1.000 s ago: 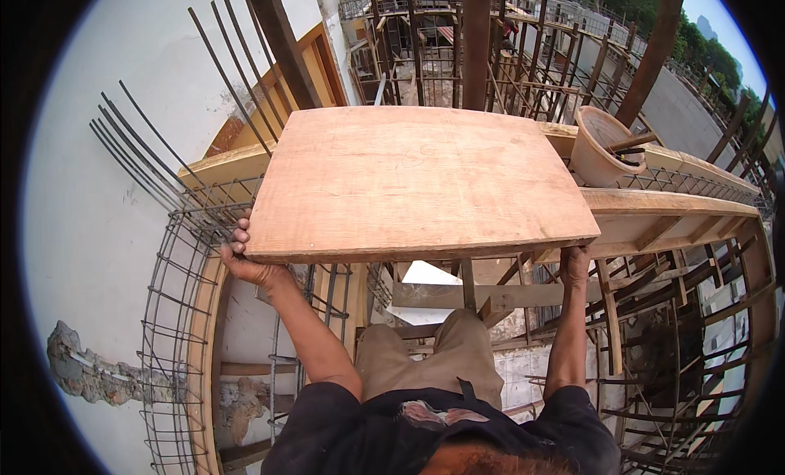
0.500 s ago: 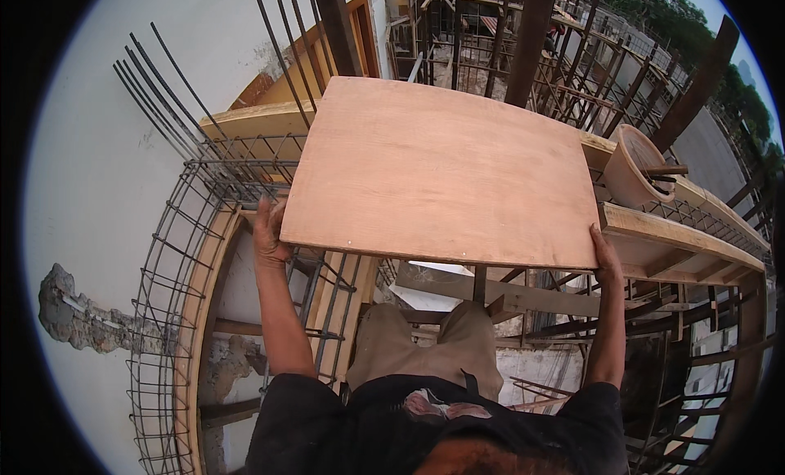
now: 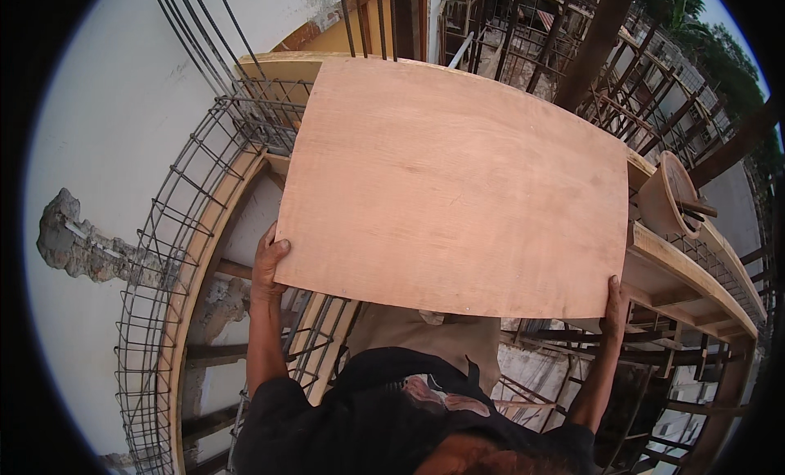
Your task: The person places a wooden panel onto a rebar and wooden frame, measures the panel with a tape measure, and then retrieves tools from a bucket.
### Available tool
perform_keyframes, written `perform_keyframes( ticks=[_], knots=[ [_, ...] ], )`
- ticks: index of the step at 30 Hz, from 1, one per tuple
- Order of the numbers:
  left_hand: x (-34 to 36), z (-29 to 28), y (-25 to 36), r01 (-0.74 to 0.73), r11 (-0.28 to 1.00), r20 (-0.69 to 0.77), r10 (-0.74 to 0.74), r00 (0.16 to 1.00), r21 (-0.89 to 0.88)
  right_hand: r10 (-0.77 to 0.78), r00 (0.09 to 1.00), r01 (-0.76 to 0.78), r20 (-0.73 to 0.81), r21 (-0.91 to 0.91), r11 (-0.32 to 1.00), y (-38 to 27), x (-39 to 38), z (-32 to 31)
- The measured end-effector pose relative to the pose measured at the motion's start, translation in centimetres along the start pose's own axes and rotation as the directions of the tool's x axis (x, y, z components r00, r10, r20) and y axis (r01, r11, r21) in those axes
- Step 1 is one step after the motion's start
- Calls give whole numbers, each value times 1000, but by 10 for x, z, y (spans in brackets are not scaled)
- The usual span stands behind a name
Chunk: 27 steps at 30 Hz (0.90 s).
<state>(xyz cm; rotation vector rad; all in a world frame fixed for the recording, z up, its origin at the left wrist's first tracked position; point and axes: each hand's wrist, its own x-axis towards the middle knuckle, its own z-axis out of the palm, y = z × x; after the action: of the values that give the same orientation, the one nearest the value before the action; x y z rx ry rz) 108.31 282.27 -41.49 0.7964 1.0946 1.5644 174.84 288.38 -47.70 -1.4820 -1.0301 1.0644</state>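
Across the centre of the head view, a plywood panel point(image 3: 458, 189) has come nearer the dark shirt point(image 3: 343, 418), covering more of the trousers point(image 3: 384, 326); it evidently remains hand-supported. Left hand point(image 3: 267, 262) and right hand point(image 3: 613, 311) grip its near corners, fingers partly hidden beneath. Panel: flat, four-sided, fine-grained, pinkish-tan. Left: latticed steel-bar cage point(image 3: 172, 250). Right: tapered, smooth-walled bucket point(image 3: 657, 201).
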Motion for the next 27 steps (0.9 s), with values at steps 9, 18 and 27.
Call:
perform_keyframes(
  ticks=[9,18,27],
  knots=[
    [-162,-93,35,-161,987,-379,149,914,0,-27,945,36,326,-22,999,-49,16,143],
    [-323,-119,19,-308,950,-707,249,662,46,28,696,213,717,-243,946,-108,33,338],
    [-313,-128,-21,-215,965,-775,250,581,151,-22,611,379,791,-268,886,-79,119,421]
  ],
)
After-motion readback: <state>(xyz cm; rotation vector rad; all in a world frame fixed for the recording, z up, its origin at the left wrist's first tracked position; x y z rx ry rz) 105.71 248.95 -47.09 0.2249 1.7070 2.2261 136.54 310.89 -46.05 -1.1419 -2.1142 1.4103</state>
